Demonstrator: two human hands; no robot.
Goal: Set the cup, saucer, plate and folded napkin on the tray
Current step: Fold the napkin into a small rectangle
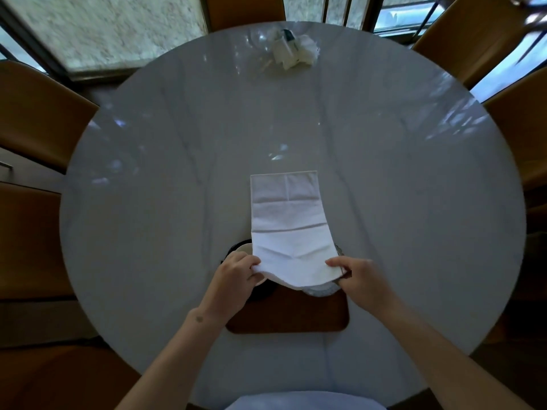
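No writing or label can be read anywhere; the small heap of white packets at the far edge of the round white table is too blurred to make out. The white napkin lies stretched away from the person, its near end lifted, with the left hand pinching the near left corner and the right hand pinching the near right corner. Its raised end covers most of the crockery on the brown tray: a cup on a dark saucer shows at the left, a pale plate at the right. Tan chairs ring the table.
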